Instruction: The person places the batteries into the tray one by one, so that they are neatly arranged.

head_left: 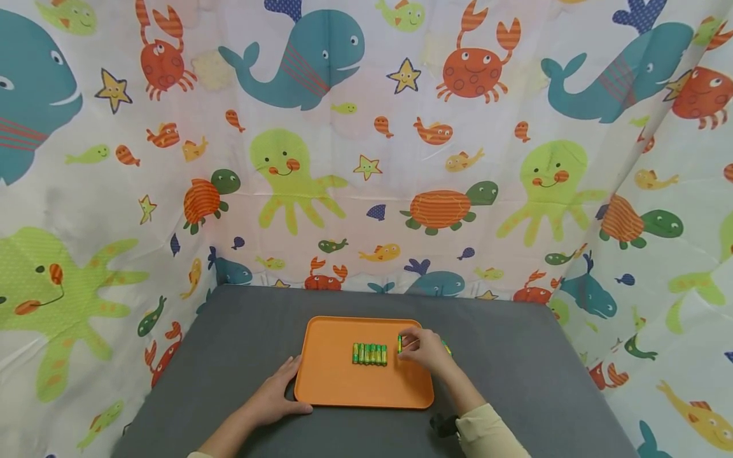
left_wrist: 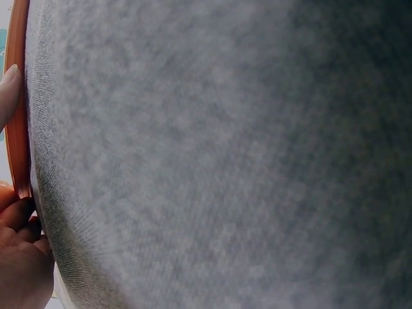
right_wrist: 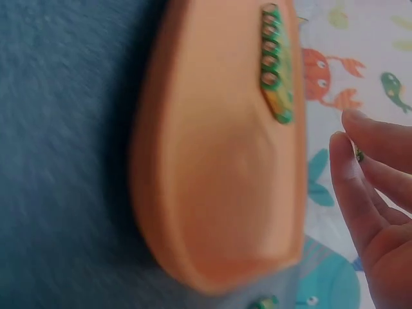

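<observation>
Several green-and-yellow batteries (head_left: pixel 369 354) stand side by side in a row on an orange tray (head_left: pixel 332 389). Just right of that row, over the tray, my right hand (head_left: pixel 422 350) pinches a single battery (head_left: pixel 399 344) upright between thumb and fingers. In the right wrist view only a bit of this battery (right_wrist: pixel 359 154) shows between the fingertips. My left hand (head_left: pixel 273 395) holds the tray's near left corner, fingers along the left rim and thumb at the front. The left wrist view shows the thumb (left_wrist: pixel 9 95) against the tray's side wall.
More green battery (head_left: pixel 447 347) shows on the grey table (head_left: pixel 240 331) right of the tray, partly hidden behind my right hand. A sea-animal curtain (head_left: pixel 343 140) encloses the table at the back and sides. A dark device (head_left: pixel 443 425) sits at my right wrist.
</observation>
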### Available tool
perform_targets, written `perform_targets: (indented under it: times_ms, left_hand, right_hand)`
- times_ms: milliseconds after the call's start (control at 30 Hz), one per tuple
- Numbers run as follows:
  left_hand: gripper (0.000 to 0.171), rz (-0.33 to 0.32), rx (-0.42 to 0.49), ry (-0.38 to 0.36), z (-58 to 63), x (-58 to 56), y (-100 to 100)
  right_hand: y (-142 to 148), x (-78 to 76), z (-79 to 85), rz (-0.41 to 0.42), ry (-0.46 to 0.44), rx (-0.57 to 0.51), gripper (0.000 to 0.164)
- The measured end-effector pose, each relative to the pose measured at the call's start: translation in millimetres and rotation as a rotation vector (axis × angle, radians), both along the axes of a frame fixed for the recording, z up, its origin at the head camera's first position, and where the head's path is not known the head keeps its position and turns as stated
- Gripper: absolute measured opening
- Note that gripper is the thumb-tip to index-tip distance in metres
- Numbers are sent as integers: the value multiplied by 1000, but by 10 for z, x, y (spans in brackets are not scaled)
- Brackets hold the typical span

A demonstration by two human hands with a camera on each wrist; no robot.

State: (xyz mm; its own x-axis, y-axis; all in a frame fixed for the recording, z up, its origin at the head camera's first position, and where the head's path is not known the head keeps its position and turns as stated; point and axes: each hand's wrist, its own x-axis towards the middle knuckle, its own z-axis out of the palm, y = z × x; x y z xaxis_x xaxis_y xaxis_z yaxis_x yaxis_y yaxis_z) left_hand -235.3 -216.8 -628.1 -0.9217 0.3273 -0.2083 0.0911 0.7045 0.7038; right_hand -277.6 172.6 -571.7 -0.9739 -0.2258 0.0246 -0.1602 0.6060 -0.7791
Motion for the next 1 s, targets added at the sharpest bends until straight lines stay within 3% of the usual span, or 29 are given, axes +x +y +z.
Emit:
perform_targets:
  times_ms: [200, 467, 800, 1000]
  left_hand:
    - [118, -4, 6, 17, -15, -8, 22]
    - [119, -2, 6, 4, -20, -12, 6]
    - [119, -6, 0, 3, 0, -22, 27]
    - [119, -10, 8, 17, -14, -17, 16]
  right_hand:
    - [-55, -46, -177, 37, -7, 1, 47]
    - [-138, -76, -339, 43, -103, -30, 50]
    - [-192, -63, -329, 40, -67, 37, 41]
    - [-208, -54, -341, 35, -82, 21, 46]
